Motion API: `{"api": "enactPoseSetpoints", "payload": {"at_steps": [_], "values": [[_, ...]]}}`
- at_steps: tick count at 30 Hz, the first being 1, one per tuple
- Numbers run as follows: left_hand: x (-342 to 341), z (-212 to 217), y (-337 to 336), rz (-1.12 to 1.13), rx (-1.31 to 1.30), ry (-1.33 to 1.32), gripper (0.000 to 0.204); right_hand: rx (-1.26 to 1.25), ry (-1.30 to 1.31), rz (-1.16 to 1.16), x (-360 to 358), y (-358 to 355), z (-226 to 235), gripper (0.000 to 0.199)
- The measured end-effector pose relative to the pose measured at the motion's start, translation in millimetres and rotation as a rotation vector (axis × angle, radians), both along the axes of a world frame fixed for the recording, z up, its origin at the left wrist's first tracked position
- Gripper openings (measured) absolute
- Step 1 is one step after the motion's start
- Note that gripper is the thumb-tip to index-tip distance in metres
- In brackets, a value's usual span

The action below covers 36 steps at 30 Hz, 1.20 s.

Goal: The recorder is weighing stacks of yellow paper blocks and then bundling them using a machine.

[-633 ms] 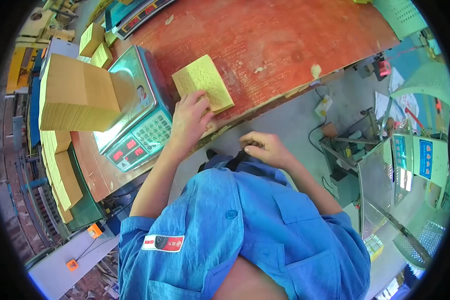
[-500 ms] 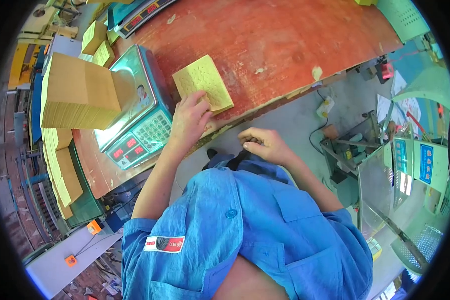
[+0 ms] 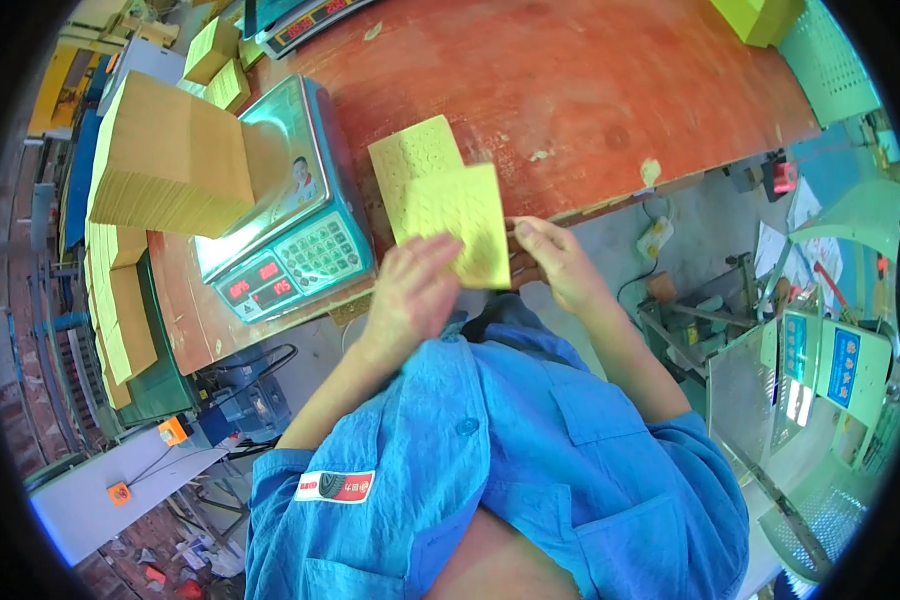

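A yellow pad [image 3: 475,205] with a stamped pattern is lifted and tilted over the table's front edge. My left hand [image 3: 410,300], smeared by motion, has its fingers across the pad's lower left side. At the right edge of the pad, my right hand [image 3: 560,265] has its thumb and fingertips closed on it. Behind the lifted pad lies another yellow patterned piece [image 3: 410,150] flat on the red table, partly covered by it from this view. Whether the pad is one thick sheet or a stack I cannot tell.
Left of the pads stands a teal digital scale [image 3: 320,235] with a tall stack of tan-yellow sheets [image 3: 170,160] on its tray. Another scale [image 3: 310,25] and small yellow stacks [image 3: 210,50] sit farther back. The red table [image 3: 590,120] ends in front of me.
The yellow pad has come up off the flat piece and toward me, with my left hand drawn back. My right hand has risen to the pad's right edge.
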<state>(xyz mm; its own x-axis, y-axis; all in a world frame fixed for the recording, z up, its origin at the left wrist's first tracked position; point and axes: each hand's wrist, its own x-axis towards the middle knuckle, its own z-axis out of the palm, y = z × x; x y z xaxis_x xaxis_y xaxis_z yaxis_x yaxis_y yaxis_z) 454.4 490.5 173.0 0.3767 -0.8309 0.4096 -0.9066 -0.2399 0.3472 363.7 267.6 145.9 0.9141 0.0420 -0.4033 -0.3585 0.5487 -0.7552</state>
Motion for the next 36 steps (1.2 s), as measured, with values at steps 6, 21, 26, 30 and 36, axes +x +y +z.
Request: {"api": "enactPoseSetpoints", "payload": {"at_steps": [6,21,26,30,36], "values": [[-25,-6,36,0.41,-0.189,0.458,0.05,-0.467,-0.217,-0.102,8,48,27,0.023],[103,213,196,0.468,-0.743,0.843,0.019,-0.874,-0.89,0.017,174,173,227,0.027],[239,270,242,0.522,-0.633,0.57,0.024,-0.456,-0.876,-0.112,300,224,271,0.048],[287,260,257,0.583,-0.446,0.853,0.022,-0.621,-0.733,-0.032,332,235,264,0.053],[304,245,260,0.66,-0.326,0.923,0.021,-0.734,-0.676,-0.049,337,248,260,0.051]]}}
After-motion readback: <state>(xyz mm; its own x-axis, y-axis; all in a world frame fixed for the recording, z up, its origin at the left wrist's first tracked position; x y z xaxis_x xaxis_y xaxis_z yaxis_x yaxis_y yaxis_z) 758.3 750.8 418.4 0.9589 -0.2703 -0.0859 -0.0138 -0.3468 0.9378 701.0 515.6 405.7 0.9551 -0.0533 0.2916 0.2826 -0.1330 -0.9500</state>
